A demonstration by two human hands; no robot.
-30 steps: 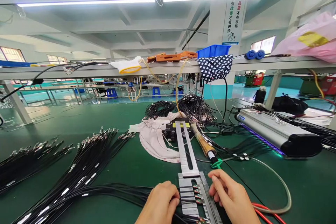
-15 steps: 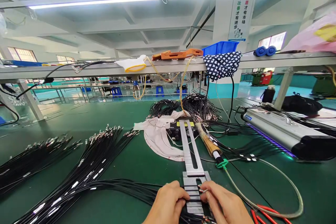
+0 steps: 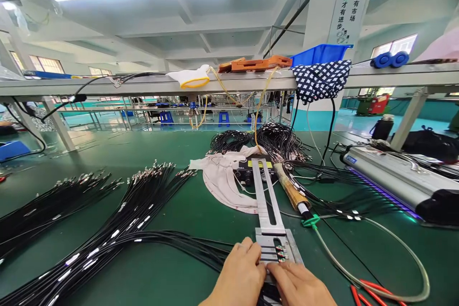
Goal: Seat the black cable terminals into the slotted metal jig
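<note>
A slotted metal fixture (image 3: 264,217) lies on the green bench, with black cables laid across the grooves of its near plate. Red, white and green wire ends (image 3: 280,251) show at the plate's small opening. My left hand (image 3: 242,270) is closed over the plate's left side, where the cable bundle (image 3: 175,238) comes in, its fingertips on a black cable. Pressed close beside it, my right hand (image 3: 297,283) pinches at the cable's end on the right of the plate. The fingers hide the exact contact.
More black cable bundles (image 3: 143,201) lie left. Behind the fixture are a pale cloth (image 3: 218,179) and a black box (image 3: 245,175). To the right are a wrapped handle tool (image 3: 292,191), a silver lamp housing (image 3: 390,172) and red-handled tools (image 3: 380,289). A shelf rail (image 3: 136,85) crosses above.
The camera view has turned slightly left. Both hands have moved toward me along the plate and closer together, uncovering several wire ends in the grooves. My right hand no longer covers the opening.
</note>
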